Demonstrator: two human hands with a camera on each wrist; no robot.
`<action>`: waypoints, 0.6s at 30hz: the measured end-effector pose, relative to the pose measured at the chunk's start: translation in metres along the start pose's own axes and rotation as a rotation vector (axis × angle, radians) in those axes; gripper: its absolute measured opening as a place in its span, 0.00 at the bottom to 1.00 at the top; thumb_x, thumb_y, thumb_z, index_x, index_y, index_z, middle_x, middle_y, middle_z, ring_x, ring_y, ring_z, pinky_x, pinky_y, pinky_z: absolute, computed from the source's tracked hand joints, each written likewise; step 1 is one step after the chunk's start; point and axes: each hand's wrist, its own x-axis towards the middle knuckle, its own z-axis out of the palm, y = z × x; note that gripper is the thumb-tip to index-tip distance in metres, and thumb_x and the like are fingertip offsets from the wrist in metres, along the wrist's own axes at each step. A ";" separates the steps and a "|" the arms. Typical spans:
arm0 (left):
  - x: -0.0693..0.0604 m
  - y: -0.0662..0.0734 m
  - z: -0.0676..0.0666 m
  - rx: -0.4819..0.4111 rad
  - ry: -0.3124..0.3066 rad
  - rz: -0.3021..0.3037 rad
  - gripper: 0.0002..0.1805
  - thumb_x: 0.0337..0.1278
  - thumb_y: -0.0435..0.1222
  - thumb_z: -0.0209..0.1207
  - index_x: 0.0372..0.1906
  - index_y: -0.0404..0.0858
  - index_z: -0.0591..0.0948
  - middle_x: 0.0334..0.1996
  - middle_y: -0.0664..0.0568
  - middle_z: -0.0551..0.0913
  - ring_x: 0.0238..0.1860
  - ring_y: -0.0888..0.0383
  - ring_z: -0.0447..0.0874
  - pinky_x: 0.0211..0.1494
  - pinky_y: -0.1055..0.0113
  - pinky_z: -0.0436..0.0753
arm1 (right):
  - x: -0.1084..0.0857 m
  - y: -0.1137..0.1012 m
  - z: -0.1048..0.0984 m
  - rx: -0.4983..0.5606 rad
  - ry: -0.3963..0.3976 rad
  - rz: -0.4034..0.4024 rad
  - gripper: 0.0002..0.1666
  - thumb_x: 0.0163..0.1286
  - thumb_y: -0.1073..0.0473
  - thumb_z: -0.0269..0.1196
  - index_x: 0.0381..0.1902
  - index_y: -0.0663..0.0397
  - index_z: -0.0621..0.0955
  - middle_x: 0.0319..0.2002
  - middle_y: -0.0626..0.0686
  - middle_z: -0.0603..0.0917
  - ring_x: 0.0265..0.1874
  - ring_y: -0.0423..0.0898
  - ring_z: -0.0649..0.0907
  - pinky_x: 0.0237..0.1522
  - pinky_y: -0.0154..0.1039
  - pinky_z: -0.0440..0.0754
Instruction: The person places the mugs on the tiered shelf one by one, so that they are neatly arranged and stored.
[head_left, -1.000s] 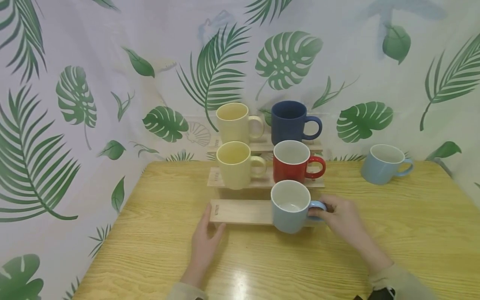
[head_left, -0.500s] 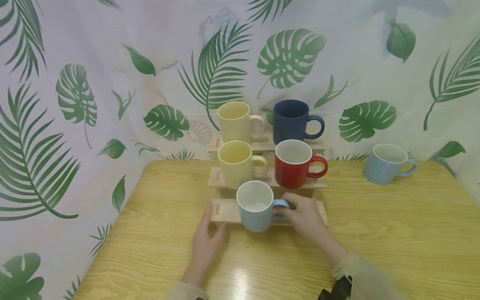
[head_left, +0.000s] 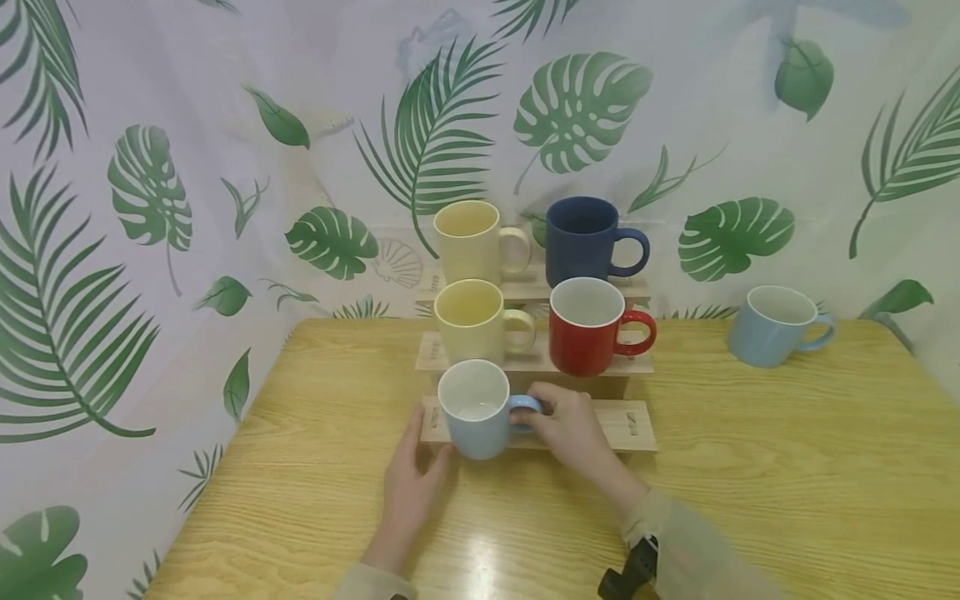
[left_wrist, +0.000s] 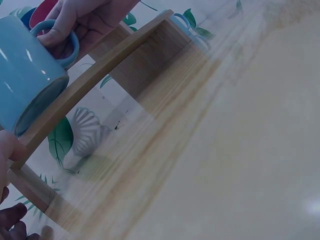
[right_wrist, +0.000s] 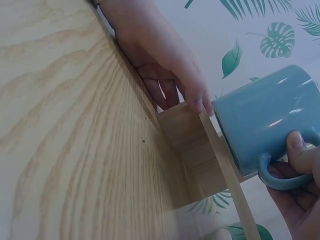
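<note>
My right hand (head_left: 576, 433) pinches the handle of a light blue mug (head_left: 482, 429) with a white inside. This mug is upright over the left part of the lowest step of a three-step wooden rack (head_left: 621, 423). Its base appears at or just above the board in the left wrist view; contact is hard to tell. My left hand (head_left: 411, 483) grips the left end of that step, the thumb at its front edge and the fingers (right_wrist: 171, 93) round the side support.
Cream mugs (head_left: 468, 321) stand on the left of the middle and top steps. To their right are a red mug (head_left: 583, 342) and, above it, a dark blue mug (head_left: 577, 246). Another light blue mug (head_left: 768, 333) stands on the wooden table (head_left: 787, 467) at the right.
My right hand has carried the light blue mug leftward, from the right end of the lowest step to near its left end. The left hand has stayed on the rack.
</note>
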 end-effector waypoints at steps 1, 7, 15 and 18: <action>0.000 -0.001 0.000 0.005 0.001 0.005 0.40 0.60 0.45 0.61 0.74 0.47 0.57 0.71 0.47 0.60 0.70 0.47 0.57 0.71 0.50 0.58 | 0.000 0.000 0.002 0.002 -0.001 0.002 0.13 0.51 0.64 0.73 0.22 0.53 0.77 0.19 0.45 0.76 0.24 0.43 0.74 0.25 0.33 0.74; 0.000 -0.002 0.001 0.013 -0.005 0.025 0.40 0.61 0.44 0.60 0.74 0.46 0.57 0.72 0.49 0.59 0.71 0.47 0.56 0.71 0.49 0.57 | 0.001 0.002 0.008 -0.010 0.015 -0.006 0.14 0.50 0.64 0.74 0.21 0.52 0.77 0.19 0.45 0.76 0.23 0.43 0.74 0.25 0.33 0.74; -0.001 -0.004 0.002 0.000 -0.003 0.026 0.40 0.61 0.45 0.61 0.74 0.45 0.57 0.72 0.50 0.58 0.71 0.47 0.56 0.71 0.49 0.58 | 0.000 0.004 0.012 -0.016 0.023 -0.030 0.14 0.50 0.63 0.74 0.21 0.52 0.76 0.19 0.44 0.75 0.23 0.42 0.73 0.24 0.32 0.72; 0.000 -0.005 0.002 0.002 -0.001 0.032 0.40 0.61 0.45 0.60 0.74 0.44 0.57 0.72 0.49 0.58 0.71 0.47 0.56 0.71 0.50 0.58 | 0.001 0.005 0.012 -0.019 0.010 -0.022 0.14 0.50 0.63 0.74 0.21 0.52 0.76 0.19 0.44 0.75 0.23 0.42 0.73 0.24 0.32 0.72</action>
